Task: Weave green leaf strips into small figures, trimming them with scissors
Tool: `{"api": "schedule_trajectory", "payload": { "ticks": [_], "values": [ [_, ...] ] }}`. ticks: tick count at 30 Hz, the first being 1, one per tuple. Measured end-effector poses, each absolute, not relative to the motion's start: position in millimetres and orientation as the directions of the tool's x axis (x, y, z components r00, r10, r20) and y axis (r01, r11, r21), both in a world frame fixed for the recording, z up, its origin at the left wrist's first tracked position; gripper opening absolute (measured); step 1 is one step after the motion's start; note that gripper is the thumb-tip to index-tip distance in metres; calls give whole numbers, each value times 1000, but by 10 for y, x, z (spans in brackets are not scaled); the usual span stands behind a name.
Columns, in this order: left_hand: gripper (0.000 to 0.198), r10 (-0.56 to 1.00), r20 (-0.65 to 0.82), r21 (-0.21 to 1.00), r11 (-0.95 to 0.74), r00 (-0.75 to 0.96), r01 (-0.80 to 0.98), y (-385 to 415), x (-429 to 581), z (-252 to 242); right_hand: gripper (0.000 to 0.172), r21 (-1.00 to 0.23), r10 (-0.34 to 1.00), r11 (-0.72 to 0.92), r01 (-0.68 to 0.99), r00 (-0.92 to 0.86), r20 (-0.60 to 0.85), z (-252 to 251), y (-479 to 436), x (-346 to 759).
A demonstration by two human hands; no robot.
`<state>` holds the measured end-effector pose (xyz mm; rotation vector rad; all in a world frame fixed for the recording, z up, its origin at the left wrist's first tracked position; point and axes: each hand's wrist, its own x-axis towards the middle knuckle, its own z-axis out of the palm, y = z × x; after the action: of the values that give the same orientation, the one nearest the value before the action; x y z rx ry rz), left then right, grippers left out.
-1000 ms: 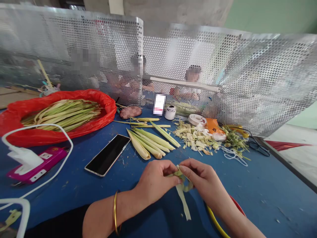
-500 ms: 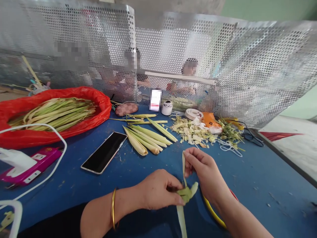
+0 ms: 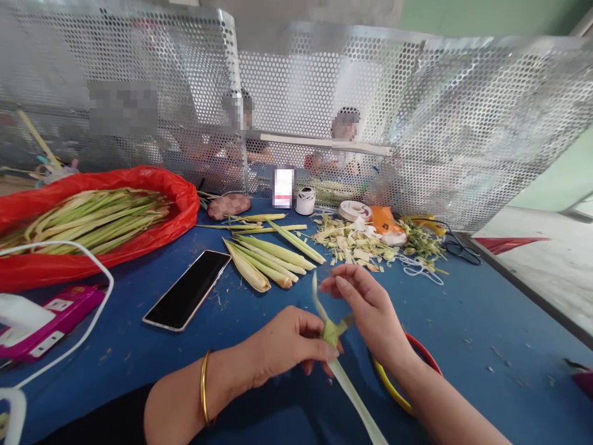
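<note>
My left hand (image 3: pixel 290 340) pinches a folded, knot-like piece of pale green leaf strip (image 3: pixel 330 332) between thumb and fingers. One narrow end of the strip points up, a short end sticks out to the right, and a long tail runs down to the lower right. Just right of the upright end is my right hand (image 3: pixel 370 303), its fingers curved and apart with nothing seen in them. Beyond both hands, several pale green husk-like leaves (image 3: pixel 278 256) lie fanned on the blue table (image 3: pixel 259 309).
Left are a red bag (image 3: pixel 183 213) of long leaf strips, a black phone (image 3: pixel 188 290) and a magenta power strip (image 3: pixel 60 321). Leaf scraps (image 3: pixel 343 238) and a tape roll (image 3: pixel 354 211) lie at the back. A red-yellow loop (image 3: pixel 393 386) is under my right wrist. A perforated metal screen (image 3: pixel 306 80) stands behind.
My right hand has let go of the strip's upper end, which now stands free beside its fingers. My left hand has turned the folded piece, and its tail now slants to the right.
</note>
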<state>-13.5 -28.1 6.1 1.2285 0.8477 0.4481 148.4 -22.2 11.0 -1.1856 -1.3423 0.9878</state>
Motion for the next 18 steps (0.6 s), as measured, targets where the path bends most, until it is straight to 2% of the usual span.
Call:
{"api": "schedule_trajectory", "payload": {
  "ticks": [3,5,7,9,10,14,18],
  "values": [
    [21,812,-302,941,338,500,19,-254,-127,68,24,-839,922,236,490,161,353,145,-202,1626],
    [25,858,-289,941,336,425,-37,-238,-131,73,39,-790,939,139,597,174,296,171,-188,1706],
    [27,874,-274,943,325,402,-65,-230,-137,74,50,-842,993,28,539,78,83,178,-169,1735],
    [30,862,-251,948,311,440,-68,-235,-139,67,50,-924,993,-69,377,-66,-101,160,-156,1701],
    [31,847,-244,950,306,472,-58,-241,-139,60,47,-955,982,-105,277,-122,-143,144,-156,1666],
    [41,788,-259,948,317,559,-8,-272,-125,23,41,-979,961,-203,-16,-192,-196,85,-200,1506],
    [45,772,-269,949,314,576,22,-285,-110,-2,40,-979,973,-192,-67,-142,-181,62,-233,1464]
  ]
}}
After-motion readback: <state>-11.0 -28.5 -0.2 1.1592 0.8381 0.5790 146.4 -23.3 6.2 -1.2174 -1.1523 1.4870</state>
